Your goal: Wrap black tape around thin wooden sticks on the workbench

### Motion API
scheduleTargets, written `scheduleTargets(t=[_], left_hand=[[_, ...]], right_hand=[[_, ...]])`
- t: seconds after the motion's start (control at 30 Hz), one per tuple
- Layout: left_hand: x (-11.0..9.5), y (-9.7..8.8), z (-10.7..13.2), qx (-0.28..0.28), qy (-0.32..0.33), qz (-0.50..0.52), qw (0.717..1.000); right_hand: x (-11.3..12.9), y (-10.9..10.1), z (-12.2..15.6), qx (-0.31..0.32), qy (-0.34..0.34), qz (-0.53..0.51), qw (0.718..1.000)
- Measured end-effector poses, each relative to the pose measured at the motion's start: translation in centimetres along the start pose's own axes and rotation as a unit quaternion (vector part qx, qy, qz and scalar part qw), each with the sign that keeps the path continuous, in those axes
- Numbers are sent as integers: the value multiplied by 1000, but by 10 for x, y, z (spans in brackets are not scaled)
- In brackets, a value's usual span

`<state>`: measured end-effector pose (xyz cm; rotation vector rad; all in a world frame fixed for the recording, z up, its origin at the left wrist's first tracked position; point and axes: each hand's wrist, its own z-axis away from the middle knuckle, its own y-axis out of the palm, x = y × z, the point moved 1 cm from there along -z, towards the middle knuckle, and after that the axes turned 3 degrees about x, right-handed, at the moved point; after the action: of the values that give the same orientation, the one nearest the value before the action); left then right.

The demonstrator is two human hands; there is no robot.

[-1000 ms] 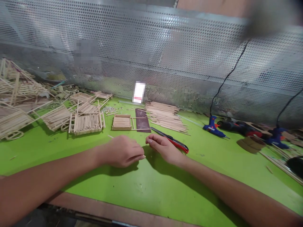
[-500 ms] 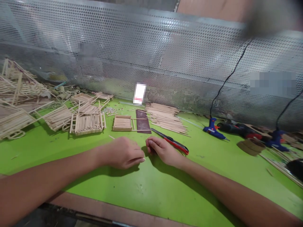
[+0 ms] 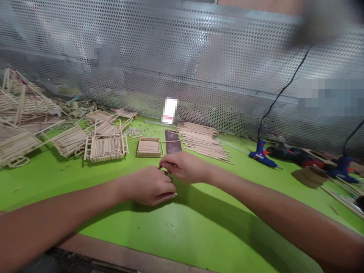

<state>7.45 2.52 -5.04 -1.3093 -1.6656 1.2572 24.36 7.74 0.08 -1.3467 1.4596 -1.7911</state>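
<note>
My left hand (image 3: 153,185) is closed with its knuckles up, and the pale tip of a thin wooden stick (image 3: 176,194) pokes out past its fingertips. The rest of that stick is hidden under the hand. My right hand (image 3: 183,167) is pinched, its fingertips touching or almost touching the left hand's knuckles; whether anything lies in the pinch is hidden. Just beyond the hands sits a small tray of sticks (image 3: 148,148) with a thin frame at its right side. A dark brown strip (image 3: 173,141) lies behind my right hand.
Loose sticks (image 3: 203,140) lie behind the hands. At left are a stick-built cart (image 3: 106,149) and a heap of stick pieces (image 3: 22,102). Two blue glue guns (image 3: 263,155) with cords and a brown tape roll (image 3: 309,176) are at right. A perforated metal screen (image 3: 142,57) backs the green table (image 3: 176,242).
My right hand has moved left and away from me, over to the left hand. The red utility knife seen earlier is now out of sight behind my right hand and forearm.
</note>
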Motion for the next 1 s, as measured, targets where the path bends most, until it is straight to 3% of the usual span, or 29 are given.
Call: scheduleTargets(t=[0.1,0.17,0.27,0.33,0.47,0.6,0.67,0.83,1.0], left_hand=[[0,-3,0,16,-5,16,1000],[0,-6,1,23,-6,30,999],[1,-9,2,26,-10,17,999],[1,-10,3,20,-8,-1,1000],[-1,-9,3,-15,22,-10,1000],[-1,-6,2,-40,37,-30,998],[-1,-3,2,-36,39,-39,998],[1,1,0,-7,37,-28,999],[0,2,-2,-14,37,-7,999]], right_hand=[[17,-15,-56,-10,-63,35,997],[30,-23,-90,-51,-88,28,994],[45,-26,-120,-102,-17,11,995],[49,-22,-120,-88,33,67,993],[37,-16,-81,-23,75,176,981],[4,-23,-19,30,116,214,969],[-14,-30,13,53,168,252,951],[-46,-31,82,28,264,249,931],[-58,-7,116,-26,298,244,922]])
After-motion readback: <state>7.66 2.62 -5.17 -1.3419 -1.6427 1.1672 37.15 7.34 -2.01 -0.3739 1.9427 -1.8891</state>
